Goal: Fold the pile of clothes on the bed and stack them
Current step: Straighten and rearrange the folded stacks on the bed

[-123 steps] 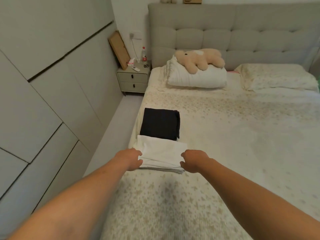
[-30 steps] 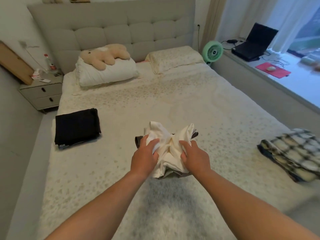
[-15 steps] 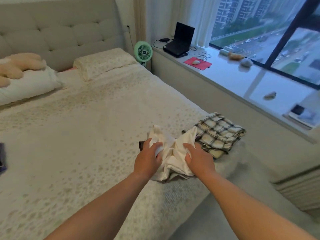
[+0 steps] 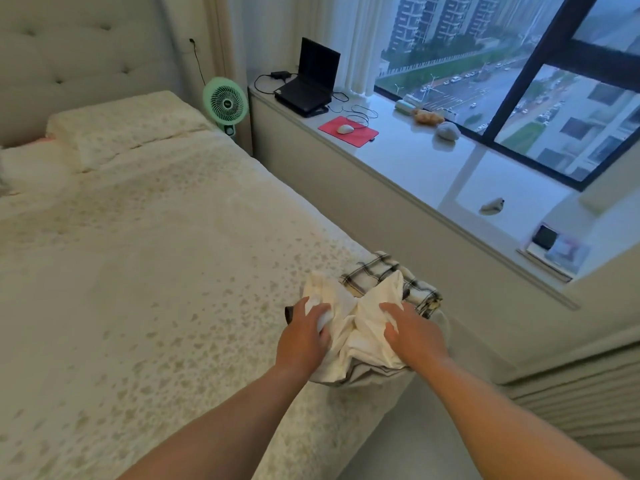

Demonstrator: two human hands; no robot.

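I hold a bundle of folded white clothes (image 4: 353,327), with a grey layer showing underneath, just above the right edge of the bed (image 4: 156,271). My left hand (image 4: 304,336) grips its left side and my right hand (image 4: 414,336) grips its right side. The bundle sags and creases between them. Right behind it lies a folded black-and-white plaid garment (image 4: 381,275) on the bed's edge, partly covered by the white bundle.
A pillow (image 4: 124,126) lies at the headboard. A green fan (image 4: 225,103) stands beside the bed. The wide window sill (image 4: 433,174) carries a laptop (image 4: 310,83), a red mouse mat, stones and a book. A narrow floor gap runs between bed and sill.
I have carried the white bundle from the bed's left side, away from the black folded garment, across to the right edge. It now overlaps the plaid garment.
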